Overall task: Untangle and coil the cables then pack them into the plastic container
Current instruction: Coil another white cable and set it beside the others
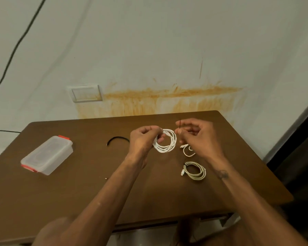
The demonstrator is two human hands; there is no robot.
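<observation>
White cable (165, 141), coiled, is gripped in the left hand (144, 137); the right hand (197, 137) pinches a thin dark tie (180, 123). One finished coil (195, 170) lies nearer; black cable (117, 139) and closed plastic container (47, 155) wait left.

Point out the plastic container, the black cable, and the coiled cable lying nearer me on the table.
plastic container (48, 155), head view, middle of its clear lid.
black cable (118, 138), head view, top of its arc left of the left hand.
coiled cable (201, 172), head view, right side of the loops.
</observation>
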